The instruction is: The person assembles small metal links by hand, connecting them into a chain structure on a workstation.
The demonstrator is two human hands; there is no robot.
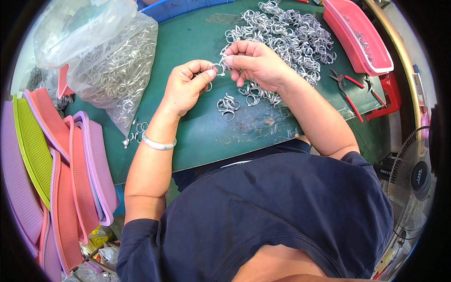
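Observation:
My left hand (190, 84) pinches a silver metal ring (219, 69) between thumb and forefinger, and another ring shows under its curled fingers. My right hand (256, 63) is closed on metal rings too, its thumb and forefinger meeting the left hand's piece. Both hands are raised over the green table. Beyond and beside the right hand spreads a large heap of silver rings (291, 35). A small cluster of rings (228, 106) lies on the tabletop just below the hands. Exactly how the held rings join is too small to tell.
At the left stands a clear plastic bag (117, 66) full of rings, with stacked coloured plastic baskets (61, 164) nearer me. A pink bin (359, 42) and red-handled pliers (345, 87) lie at the right. A fan (413, 174) stands beyond the table's right edge.

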